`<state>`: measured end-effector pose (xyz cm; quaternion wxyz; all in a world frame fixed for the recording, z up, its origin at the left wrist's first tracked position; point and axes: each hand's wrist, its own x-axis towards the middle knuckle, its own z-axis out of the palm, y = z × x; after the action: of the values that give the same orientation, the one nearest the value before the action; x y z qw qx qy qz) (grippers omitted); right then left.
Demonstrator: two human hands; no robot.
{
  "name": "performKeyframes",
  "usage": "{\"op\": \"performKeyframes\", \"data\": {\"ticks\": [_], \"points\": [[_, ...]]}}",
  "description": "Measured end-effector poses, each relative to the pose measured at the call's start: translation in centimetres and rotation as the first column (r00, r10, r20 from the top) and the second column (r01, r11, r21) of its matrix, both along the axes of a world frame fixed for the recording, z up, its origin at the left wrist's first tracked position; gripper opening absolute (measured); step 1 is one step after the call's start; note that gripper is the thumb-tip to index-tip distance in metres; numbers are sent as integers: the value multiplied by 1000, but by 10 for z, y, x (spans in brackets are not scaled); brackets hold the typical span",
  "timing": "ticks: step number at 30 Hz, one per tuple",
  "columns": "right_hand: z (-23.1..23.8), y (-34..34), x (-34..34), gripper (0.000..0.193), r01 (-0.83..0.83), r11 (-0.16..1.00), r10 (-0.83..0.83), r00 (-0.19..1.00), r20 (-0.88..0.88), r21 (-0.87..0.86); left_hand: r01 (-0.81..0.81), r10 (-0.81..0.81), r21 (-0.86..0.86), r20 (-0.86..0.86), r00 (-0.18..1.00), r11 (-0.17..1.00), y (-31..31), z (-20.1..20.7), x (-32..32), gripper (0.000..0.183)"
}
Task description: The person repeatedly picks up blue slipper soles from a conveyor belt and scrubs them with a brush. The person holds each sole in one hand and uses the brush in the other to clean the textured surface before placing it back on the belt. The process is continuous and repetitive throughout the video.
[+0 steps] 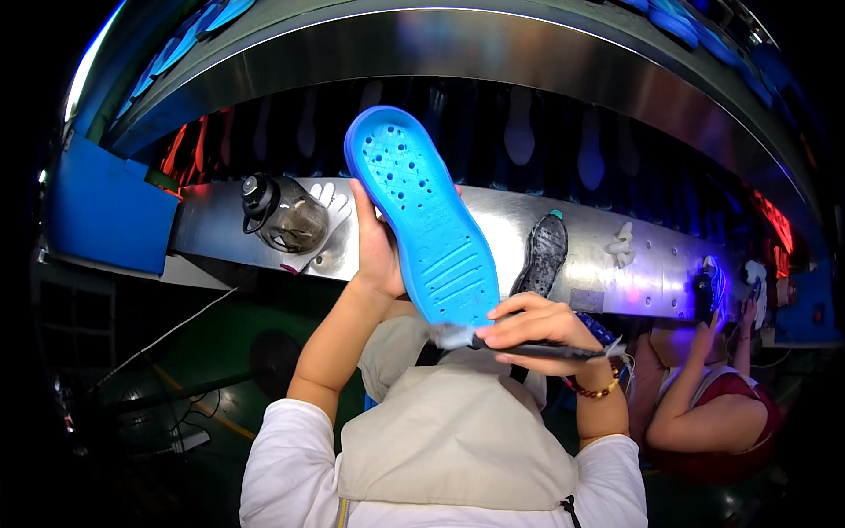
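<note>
A bright blue shoe sole [440, 238] is held up in front of me, tilted, its hollow inner face toward me. Small holes dot its far part, and ridges cross its near part. My left hand [378, 251] grips it by the left edge, with the thumb along the side and the other fingers mostly hidden behind. My right hand [541, 330] is closed around a dark-handled brush [563, 352]. Its pale bristles [451, 335], blurred by motion, are at the sole's near end; whether they touch it I cannot tell.
A metal bench [339, 258] holds a dark-capped bottle [295, 216], a white glove [330, 202], a black shoe upper [544, 251] and a crumpled white piece [622, 245]. Behind runs a metal housing [422, 53] with sole shapes beneath. To the right sits a co-worker [717, 396], hands near a shoe [709, 286].
</note>
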<state>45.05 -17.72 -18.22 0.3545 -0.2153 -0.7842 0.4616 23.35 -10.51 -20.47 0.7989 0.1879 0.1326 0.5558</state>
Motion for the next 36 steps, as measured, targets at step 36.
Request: {"op": "performKeyframes", "data": {"ticks": [36], "points": [[25,6,-15,19,12,991,-9,1000,-20,134,335,-318,-98,157,935,937,-3,10,9,52]]}}
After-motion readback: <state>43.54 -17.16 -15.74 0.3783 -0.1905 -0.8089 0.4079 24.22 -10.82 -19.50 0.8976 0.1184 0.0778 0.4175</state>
